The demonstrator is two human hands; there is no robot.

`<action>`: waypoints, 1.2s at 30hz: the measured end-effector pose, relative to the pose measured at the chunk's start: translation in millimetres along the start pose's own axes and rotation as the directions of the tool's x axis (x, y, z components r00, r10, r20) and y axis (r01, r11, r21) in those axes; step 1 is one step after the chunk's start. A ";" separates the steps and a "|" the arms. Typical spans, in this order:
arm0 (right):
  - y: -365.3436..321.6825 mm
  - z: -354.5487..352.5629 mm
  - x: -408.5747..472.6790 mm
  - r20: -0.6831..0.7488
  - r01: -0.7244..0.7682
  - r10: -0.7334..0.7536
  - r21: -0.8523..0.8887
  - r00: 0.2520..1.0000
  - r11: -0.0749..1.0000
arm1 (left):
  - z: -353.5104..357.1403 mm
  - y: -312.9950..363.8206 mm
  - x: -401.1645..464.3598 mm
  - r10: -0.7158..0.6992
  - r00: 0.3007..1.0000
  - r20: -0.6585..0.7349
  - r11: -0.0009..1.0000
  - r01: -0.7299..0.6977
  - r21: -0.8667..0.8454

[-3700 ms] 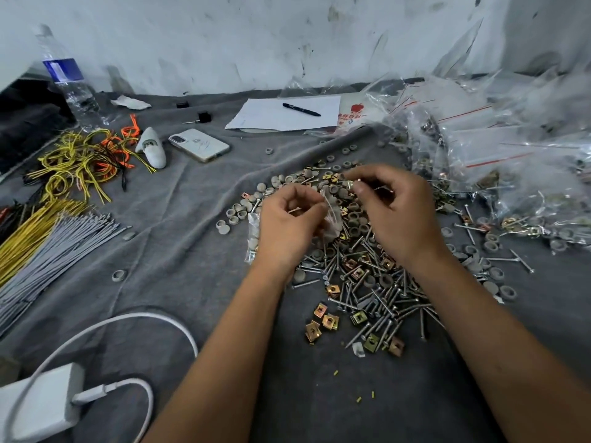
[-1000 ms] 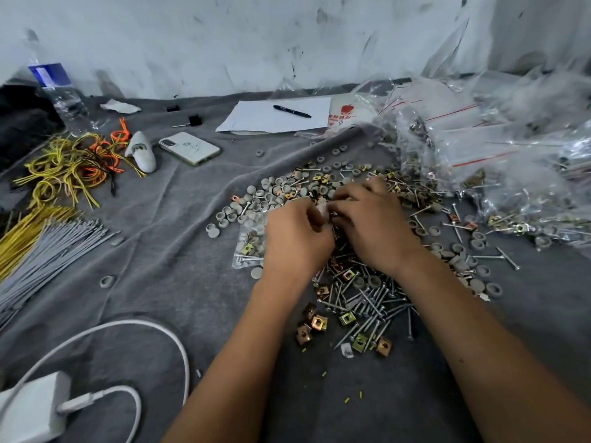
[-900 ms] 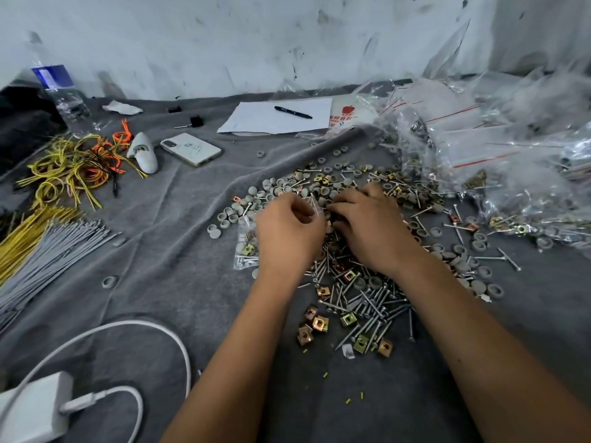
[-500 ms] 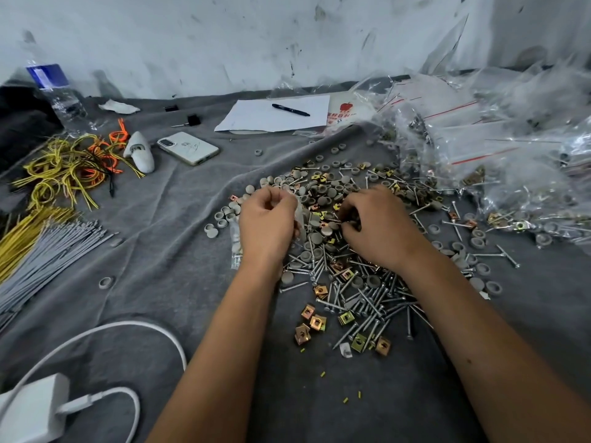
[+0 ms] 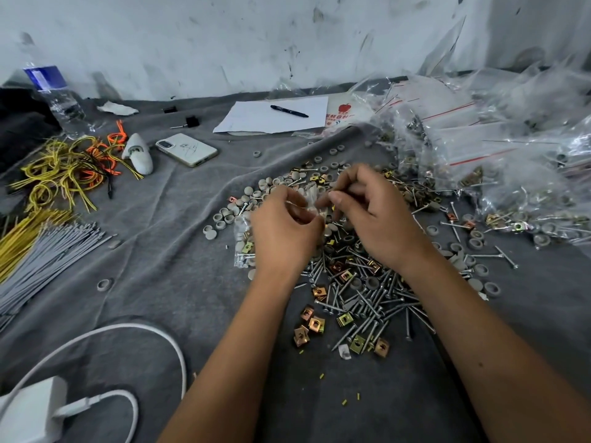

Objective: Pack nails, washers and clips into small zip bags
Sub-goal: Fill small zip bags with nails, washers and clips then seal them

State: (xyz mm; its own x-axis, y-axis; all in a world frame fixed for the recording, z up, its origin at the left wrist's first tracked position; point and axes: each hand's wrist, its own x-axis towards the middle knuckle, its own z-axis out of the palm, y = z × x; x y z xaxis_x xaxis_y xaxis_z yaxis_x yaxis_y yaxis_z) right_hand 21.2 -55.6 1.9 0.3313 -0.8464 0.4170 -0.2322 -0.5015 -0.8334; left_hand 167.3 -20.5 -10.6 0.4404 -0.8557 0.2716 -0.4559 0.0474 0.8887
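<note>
Zip bag (image 5: 311,199), small and clear, sits pinched between both hands above the middle of the hardware heap. Fingers (image 5: 299,207) of the left hand (image 5: 284,231) curl round its left edge, and the fingers (image 5: 339,198) of the right hand (image 5: 374,215) close on its right edge, thumb and forefinger tips nearly meeting the other hand's; the plastic is blurred, so what lies inside it cannot be told. Just left of the left hand, a filled bag (image 5: 242,247) lies flat on the grey cloth (image 5: 166,282) that covers the worktop, holding nails and a brass-coloured clip. Under and in front of the wrists spreads a pile of loose nails (image 5: 367,302), with brass clips (image 5: 311,324) at its near edge and grey washers (image 5: 224,215) scattered along its far and left sides. To the right, a mound of packed bags (image 5: 511,174) with red zip lines rises against the wall. Farther back lie a sheet of paper (image 5: 271,118) with a pen (image 5: 289,111) on it and a phone (image 5: 187,149). At far left are yellow and orange wires (image 5: 64,167), grey cable ties (image 5: 44,260), a water bottle (image 5: 56,97), and near the lower corner a white charger (image 5: 32,410).
</note>
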 end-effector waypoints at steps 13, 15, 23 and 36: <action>6.4 7.1 -1.9 0.157 0.055 -0.027 -0.175 0.987 0.983 | 5.5 12.9 -13.0 0.103 0.937 -0.334 0.979 -0.154 -0.130; 7.9 7.8 -1.6 0.142 0.065 -0.039 -0.187 0.989 0.980 | 3.9 14.2 -12.3 0.111 0.934 -0.340 0.969 -0.177 -0.171; 10.2 6.1 -1.2 0.072 0.057 -0.050 -0.092 0.996 0.994 | -5.2 12.7 -2.2 0.051 0.972 -0.231 0.950 -0.119 -0.289; 13.3 -6.8 1.9 0.036 0.111 -0.106 -0.423 0.994 0.899 | -13.2 3.9 11.1 -0.060 0.974 -0.218 0.888 -0.048 -0.458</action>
State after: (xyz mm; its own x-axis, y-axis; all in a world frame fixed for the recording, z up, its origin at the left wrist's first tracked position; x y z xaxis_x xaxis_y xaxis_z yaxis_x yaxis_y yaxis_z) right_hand 12.6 -65.1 -5.9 0.3865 -0.7815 0.4899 -0.5587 -0.6209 -0.5498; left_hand 180.6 -23.0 0.8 0.6250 -0.7241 0.2916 -0.0714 0.3190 0.9451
